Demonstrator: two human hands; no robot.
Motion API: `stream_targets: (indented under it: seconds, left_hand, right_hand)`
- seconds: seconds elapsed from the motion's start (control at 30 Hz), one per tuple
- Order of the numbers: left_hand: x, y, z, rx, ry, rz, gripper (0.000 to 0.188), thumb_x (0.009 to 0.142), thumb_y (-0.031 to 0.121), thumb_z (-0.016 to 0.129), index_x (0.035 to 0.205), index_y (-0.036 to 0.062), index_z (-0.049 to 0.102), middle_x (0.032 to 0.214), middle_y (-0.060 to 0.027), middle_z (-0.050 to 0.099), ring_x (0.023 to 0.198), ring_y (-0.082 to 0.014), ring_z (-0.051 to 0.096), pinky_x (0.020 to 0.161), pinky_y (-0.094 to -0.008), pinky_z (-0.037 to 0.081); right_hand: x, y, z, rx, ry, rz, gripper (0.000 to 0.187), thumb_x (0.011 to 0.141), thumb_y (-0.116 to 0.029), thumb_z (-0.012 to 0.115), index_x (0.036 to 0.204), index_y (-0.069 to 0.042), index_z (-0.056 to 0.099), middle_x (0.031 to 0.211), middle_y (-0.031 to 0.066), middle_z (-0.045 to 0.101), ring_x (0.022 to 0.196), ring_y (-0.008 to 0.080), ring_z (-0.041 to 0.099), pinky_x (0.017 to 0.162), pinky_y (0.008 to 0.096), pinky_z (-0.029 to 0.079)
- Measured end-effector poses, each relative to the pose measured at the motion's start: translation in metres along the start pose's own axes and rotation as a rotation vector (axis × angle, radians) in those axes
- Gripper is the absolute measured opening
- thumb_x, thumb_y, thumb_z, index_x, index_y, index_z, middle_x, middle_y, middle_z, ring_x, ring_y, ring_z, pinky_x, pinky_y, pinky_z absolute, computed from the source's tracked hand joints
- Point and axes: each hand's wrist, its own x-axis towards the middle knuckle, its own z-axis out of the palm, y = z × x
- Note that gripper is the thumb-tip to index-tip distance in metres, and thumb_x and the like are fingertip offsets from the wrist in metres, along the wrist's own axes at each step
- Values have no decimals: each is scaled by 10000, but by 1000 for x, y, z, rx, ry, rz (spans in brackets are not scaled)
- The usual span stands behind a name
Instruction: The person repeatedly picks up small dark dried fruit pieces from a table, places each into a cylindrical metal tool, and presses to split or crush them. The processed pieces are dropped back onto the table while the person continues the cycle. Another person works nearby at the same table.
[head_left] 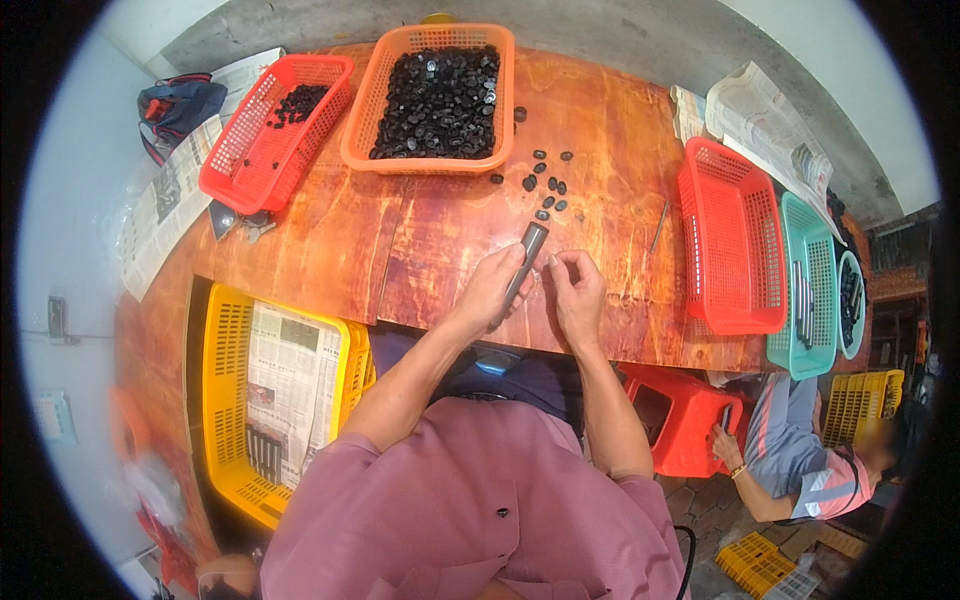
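Observation:
My left hand (pixel 486 284) is wrapped round a dark grey tube (pixel 533 242), which slants up and away over the table. Close to the tube's right side, my right hand (pixel 579 296) has its thumb and fingers pinched together; whatever they may hold is too small to make out. Just beyond the tube's far end, several small black oval pieces (pixel 552 184) lie loose on the wooden table (pixel 600 120). Many more black pieces (pixel 435 105) fill the orange basket (pixel 357 150) at the back. To the right of my hands lies a thin metal rod (pixel 660 225).
At the left stands a red basket (pixel 232 180) with some black pieces. Red (pixel 735 250) and teal (pixel 800 360) baskets are at the right, the teal one holding tubes. A yellow crate (pixel 225 370) with newspaper and tubes sits lower left. A person (pixel 790 440) works beside a red stool (pixel 690 430).

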Motion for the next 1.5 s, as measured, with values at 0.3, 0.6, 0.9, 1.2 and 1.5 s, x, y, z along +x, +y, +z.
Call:
stream_targets:
  seconds: [0.3,0.6,0.9,1.2,1.5]
  left_hand:
    - [2,-4,-1,-2,26,20,456,1125,473,403,1047,66,593,675,9,523,499,-82,451,455,-227,359]
    - [4,-9,-7,49,26,13,440,1129,438,407,1111,47,608,686,4,530,524,-96,480,472,-235,393]
    - [7,-16,-7,74,86,91,331,1093,392,537,1140,72,612,755,30,561,556,-57,509,489,-214,424]
    - [5,-11,1,200,144,178,286,1031,285,672,1160,38,607,769,18,555,603,-42,508,515,-221,398]
    - [4,-11,-10,288,162,190,303,1085,346,554,1125,53,617,761,20,527,607,-69,498,538,-252,417]
  right_hand:
    - [0,-2,-1,-39,-10,-18,89,1003,-95,682,974,-14,659,854,-5,671,783,60,606,707,233,491]
    - [0,1,0,-54,-2,-20,92,1004,-92,675,961,-12,661,840,-5,670,771,67,603,702,242,492]
    - [0,-6,0,-81,1,-35,87,999,-92,679,966,-14,659,826,-29,633,769,55,564,690,242,465]
    - [0,-4,2,-20,17,-35,127,979,-111,698,933,4,671,783,24,623,693,87,552,633,269,464]
    - [-4,-26,-7,-41,78,-133,89,975,-63,671,1039,-1,664,936,59,672,842,122,640,771,267,525]
